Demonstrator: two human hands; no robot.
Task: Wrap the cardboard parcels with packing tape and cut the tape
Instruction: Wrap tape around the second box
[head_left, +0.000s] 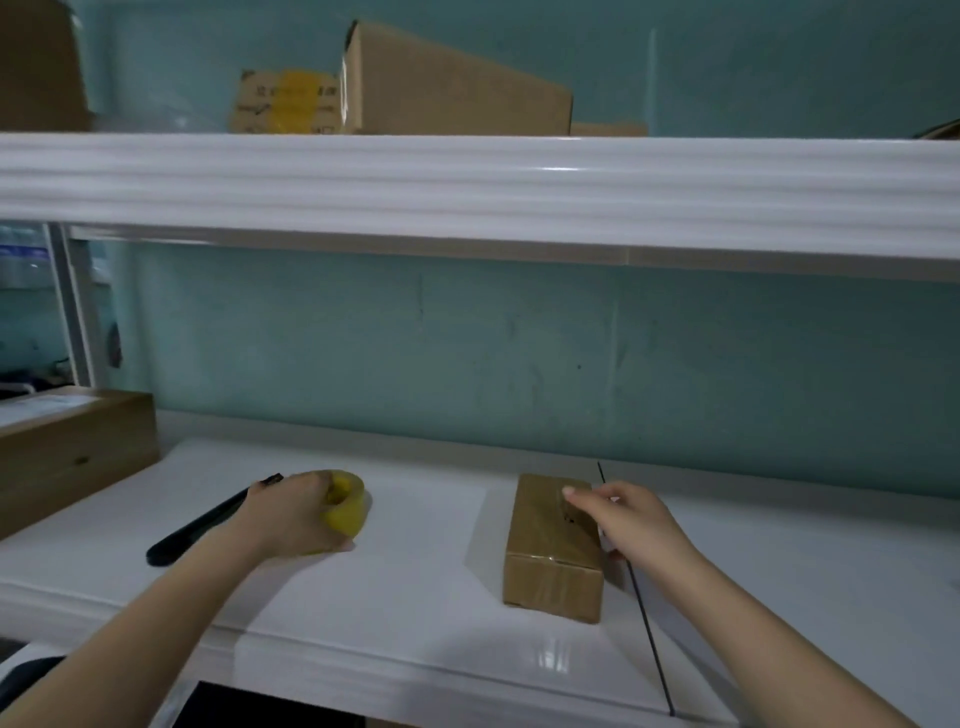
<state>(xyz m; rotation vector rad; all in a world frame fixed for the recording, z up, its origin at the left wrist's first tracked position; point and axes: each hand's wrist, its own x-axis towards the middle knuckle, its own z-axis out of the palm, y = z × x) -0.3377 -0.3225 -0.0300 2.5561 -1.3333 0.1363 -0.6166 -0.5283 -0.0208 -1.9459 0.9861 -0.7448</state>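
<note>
Left hand (291, 514): fingers clamped round yellow packing-tape roll (347, 501)
Right hand (626, 519): grips small brown cardboard parcel (548, 561), fingers atop

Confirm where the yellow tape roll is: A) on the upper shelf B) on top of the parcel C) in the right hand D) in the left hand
D: the left hand grips the yellow tape roll, while the right hand holds the cardboard parcel.

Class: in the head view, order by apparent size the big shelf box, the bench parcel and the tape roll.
1. shelf box
2. parcel
3. tape roll
The shelf box is farthest yet looks largest.
</note>
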